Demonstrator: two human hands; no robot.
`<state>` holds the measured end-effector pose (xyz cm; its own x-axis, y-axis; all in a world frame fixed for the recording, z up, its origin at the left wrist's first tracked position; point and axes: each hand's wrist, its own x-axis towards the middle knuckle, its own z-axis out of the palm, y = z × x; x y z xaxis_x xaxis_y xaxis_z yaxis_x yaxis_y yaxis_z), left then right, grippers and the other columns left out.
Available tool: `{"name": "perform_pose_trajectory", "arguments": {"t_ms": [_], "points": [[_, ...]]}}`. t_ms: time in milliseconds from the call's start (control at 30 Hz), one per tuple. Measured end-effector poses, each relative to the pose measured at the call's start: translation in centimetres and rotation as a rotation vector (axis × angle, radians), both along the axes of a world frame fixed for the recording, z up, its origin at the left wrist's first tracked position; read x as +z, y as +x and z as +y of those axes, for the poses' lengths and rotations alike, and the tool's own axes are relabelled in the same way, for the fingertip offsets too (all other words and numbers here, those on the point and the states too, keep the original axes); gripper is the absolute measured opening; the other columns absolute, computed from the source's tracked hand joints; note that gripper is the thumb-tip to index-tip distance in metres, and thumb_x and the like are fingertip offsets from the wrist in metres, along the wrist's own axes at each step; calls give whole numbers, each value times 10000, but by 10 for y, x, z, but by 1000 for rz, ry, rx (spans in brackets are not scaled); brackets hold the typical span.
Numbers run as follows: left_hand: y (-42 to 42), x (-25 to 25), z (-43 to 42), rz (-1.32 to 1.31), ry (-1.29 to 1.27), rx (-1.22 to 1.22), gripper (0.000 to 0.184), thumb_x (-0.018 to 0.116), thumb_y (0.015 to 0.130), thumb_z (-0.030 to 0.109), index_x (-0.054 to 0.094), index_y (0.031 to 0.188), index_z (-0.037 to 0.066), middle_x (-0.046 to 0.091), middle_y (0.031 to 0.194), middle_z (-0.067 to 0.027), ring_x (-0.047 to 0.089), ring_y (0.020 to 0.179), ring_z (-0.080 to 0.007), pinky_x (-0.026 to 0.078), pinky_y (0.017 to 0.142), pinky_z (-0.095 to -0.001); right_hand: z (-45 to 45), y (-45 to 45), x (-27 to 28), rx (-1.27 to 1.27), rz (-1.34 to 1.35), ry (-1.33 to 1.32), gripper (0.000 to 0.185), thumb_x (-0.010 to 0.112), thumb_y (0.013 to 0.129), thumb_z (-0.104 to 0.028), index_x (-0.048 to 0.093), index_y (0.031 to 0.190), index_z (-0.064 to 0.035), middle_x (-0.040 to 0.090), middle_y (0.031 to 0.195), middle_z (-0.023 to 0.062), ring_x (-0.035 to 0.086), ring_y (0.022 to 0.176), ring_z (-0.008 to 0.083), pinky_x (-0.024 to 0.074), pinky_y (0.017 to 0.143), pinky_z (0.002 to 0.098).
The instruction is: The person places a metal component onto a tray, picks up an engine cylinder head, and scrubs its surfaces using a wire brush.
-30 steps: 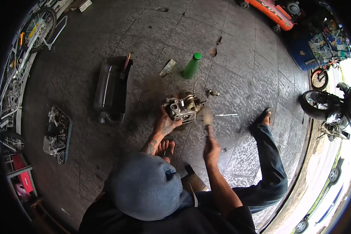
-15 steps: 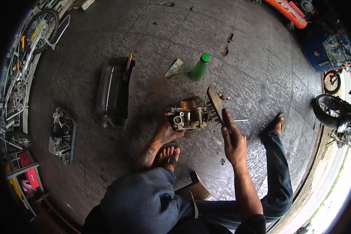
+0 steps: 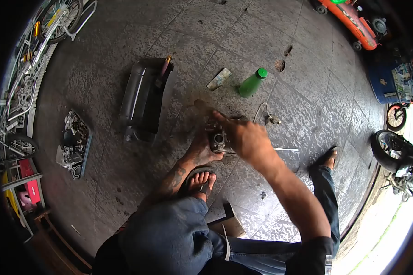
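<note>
A metal engine part [image 3: 219, 141] stands on the floor in front of me, partly covered by my hands. My left hand [image 3: 203, 145] grips its left side, fingers wrapped round it. Above the part, my right hand [image 3: 248, 140] is closed on the handle of a wire brush [image 3: 203, 108], which is blurred and points to the upper left. The bristles cannot be made out. Behind the part is a green bottle [image 3: 253, 83] standing upright, with a flat scrap [image 3: 219, 79] lying to its left.
A black tray [image 3: 132, 98] holding a brush lies at the left, and a second engine piece [image 3: 73, 145] beyond it. A thin metal rod [image 3: 287, 149] and a small part with a cable [image 3: 273, 119] lie at the right. Motorcycles and an orange jack [image 3: 348, 23] stand farther off.
My right hand has swung the brush from the right of the engine part over to its upper left. The surroundings have shifted in view as my head moved.
</note>
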<state>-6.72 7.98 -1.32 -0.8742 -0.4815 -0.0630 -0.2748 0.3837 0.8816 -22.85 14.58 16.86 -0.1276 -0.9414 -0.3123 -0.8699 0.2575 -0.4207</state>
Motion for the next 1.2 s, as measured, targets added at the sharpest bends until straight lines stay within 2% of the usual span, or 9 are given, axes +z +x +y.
{"name": "perform_pose_trajectory", "arguments": {"t_ms": [233, 333, 400, 567, 700, 867, 967, 1033, 1200], "points": [[0, 32, -4, 130, -255, -6, 707, 812, 570, 189, 549, 1214, 65, 575, 1177, -139, 525, 1154, -341, 413, 1017, -439, 34, -15, 60, -37, -155, -81, 595, 492, 884, -49, 434, 1448, -230, 693, 815, 181, 689, 734, 360, 536, 702, 473], [0, 13, -4, 69, -105, -63, 690, 807, 579, 176, 554, 1212, 64, 598, 1146, -131, 552, 1128, -337, 436, 994, -434, 17, -5, 7, -46, 9, -122, 598, 464, 901, -57, 407, 1455, -275, 693, 799, 174, 685, 701, 368, 551, 662, 471], [-10, 16, -15, 211, -303, -118, 718, 818, 563, 176, 535, 1208, 40, 619, 1086, -131, 584, 1085, -331, 457, 968, -417, -5, -15, 13, -52, 54, -43, 600, 464, 897, -59, 409, 1452, -277, 693, 796, 172, 681, 694, 376, 550, 658, 479], [4, 7, -2, 42, -101, -57, 716, 818, 559, 174, 529, 1199, 34, 585, 1138, -151, 569, 1098, -349, 455, 969, -421, 31, -2, 51, -106, -127, -131, 598, 472, 880, -54, 443, 1434, -278, 694, 805, 168, 675, 696, 390, 547, 658, 500], [-6, 5, -8, 137, -30, 9, 747, 824, 532, 179, 533, 1207, 47, 557, 1188, -156, 516, 1166, -339, 417, 1008, -427, 52, -15, 4, -316, -2, -22, 551, 513, 907, -100, 452, 1429, -262, 679, 796, 188, 670, 687, 381, 536, 647, 487], [-4, 26, -11, 186, -103, -103, 716, 814, 555, 156, 535, 1207, 60, 566, 1191, -121, 529, 1153, -310, 433, 992, -388, 66, -34, 7, -231, -141, -359, 521, 547, 947, -137, 425, 1447, -216, 680, 817, 192, 670, 660, 375, 546, 624, 457], [0, 32, -14, 169, 69, -99, 736, 822, 566, 146, 511, 1227, 58, 557, 1200, -110, 519, 1172, -286, 426, 1004, -372, 86, -50, -8, -607, -292, -198, 532, 556, 979, -213, 381, 1471, -113, 620, 1235, 212, 626, 1122, 331, 492, 943, 386], [4, 23, -10, 173, 120, -79, 752, 830, 567, 146, 498, 1236, 57, 542, 1215, -113, 510, 1181, -282, 420, 1011, -369, 109, -58, -43, -638, -158, -349, 596, 575, 963, -269, 329, 1498, -178, 625, 1219, 205, 611, 1092, 392, 520, 918, 448], [16, 13, -6, 200, 154, -14, 794, 850, 570, 146, 468, 1260, 53, 506, 1253, -119, 489, 1204, -273, 405, 1028, -363, 130, -34, -64, -853, -326, -398, 520, 576, 961, -236, 433, 1438, -86, 543, 1347, 193, 523, 1240, 338, 439, 1023, 407]]}}
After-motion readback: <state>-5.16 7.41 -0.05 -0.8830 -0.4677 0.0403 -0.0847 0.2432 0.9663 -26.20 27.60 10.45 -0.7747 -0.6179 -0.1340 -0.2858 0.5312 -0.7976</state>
